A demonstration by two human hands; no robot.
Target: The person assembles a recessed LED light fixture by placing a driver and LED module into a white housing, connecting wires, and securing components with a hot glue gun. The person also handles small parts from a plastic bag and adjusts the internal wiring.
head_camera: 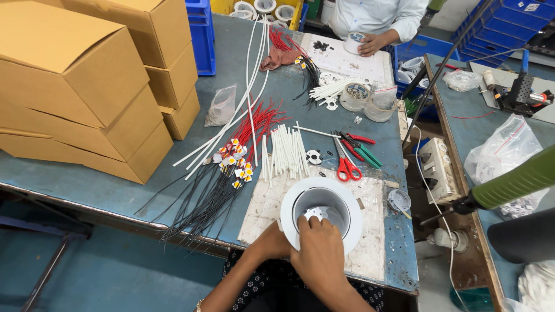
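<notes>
R hand fingers pinch small LED plate inside white lamp housing. L hand grips housing's rim. Best keep housing steady, plate level.

Blue worktop, scuffed and crowded

Cardboard boxes stacked left; black-and-red wires, white tubes, red scissors mid-surface; white round housing on a worn mat

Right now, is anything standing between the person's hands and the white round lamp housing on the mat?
Nothing visible does. The right hand already reaches over the rim of the white round lamp housing into its bowl, and the left hand rests against its near left side. The red-handled scissors lie beyond it, out of the way.
</notes>
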